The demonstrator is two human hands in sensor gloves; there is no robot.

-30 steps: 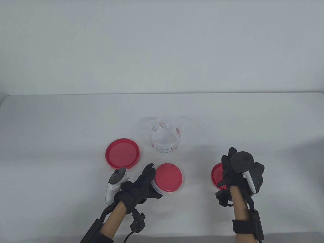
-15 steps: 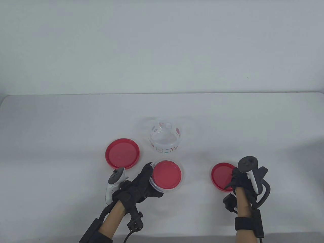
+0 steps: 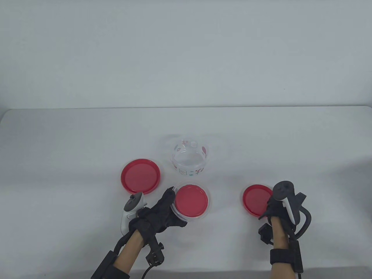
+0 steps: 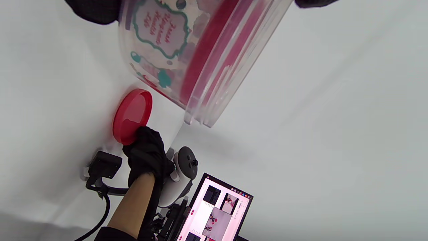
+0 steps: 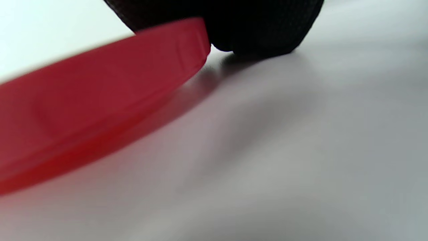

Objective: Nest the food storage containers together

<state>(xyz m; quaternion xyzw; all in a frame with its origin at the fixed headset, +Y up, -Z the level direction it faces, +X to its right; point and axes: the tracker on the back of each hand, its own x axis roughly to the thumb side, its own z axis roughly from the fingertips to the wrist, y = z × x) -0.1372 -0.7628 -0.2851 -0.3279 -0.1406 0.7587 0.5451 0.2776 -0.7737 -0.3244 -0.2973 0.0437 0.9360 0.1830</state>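
My left hand grips the left side of a clear printed container closed with a red lid, near the table's front. In the left wrist view this container fills the top, tilted, with my fingers around it. My right hand has its fingers on the right edge of a small red lid lying on the table. The right wrist view shows that lid close up with my fingertips at its rim; whether they pinch it is unclear. An open clear printed container stands behind.
A larger red lid lies flat to the left of the open container. The white table ends at a pale wall behind. A monitor shows past the table's edge in the left wrist view.
My right hand has drawn back toward me from over the small red lid to its right edge, uncovering it. My left hand and its container have barely moved.
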